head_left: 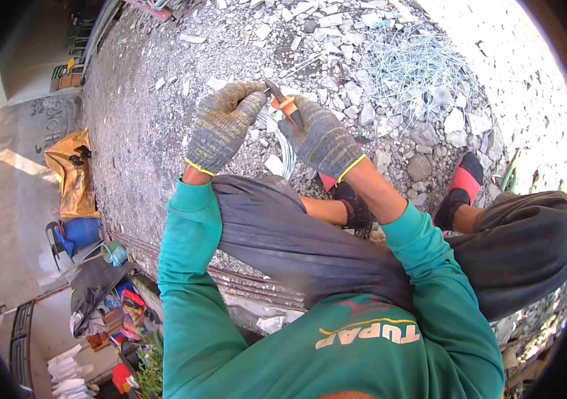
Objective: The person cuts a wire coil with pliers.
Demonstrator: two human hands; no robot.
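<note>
My right hand (pixel 323 136), in a grey knit work glove with a yellow cuff edge, is closed around pliers (pixel 285 103) with orange and black handles. Their dark jaws point up and left, toward the fingertips of my left hand (pixel 226 126). That hand wears a matching glove, its thumb and fingers pinched together on what looks like a thin wire (pixel 267 89), only a short bit of it visible. Below and between the hands, a bundle of pale wires (pixel 286 154) runs down near my knee, partly hidden by the right glove.
A large tangle of thin wire (pixel 416 73) lies on broken rubble (pixel 363 113) at the upper right. My feet in black and red shoes (pixel 466 179) rest among the stones. Leftward are an orange-brown sheet (pixel 71 176), a blue container (pixel 83 233) and long rusty bars (pixel 250 282).
</note>
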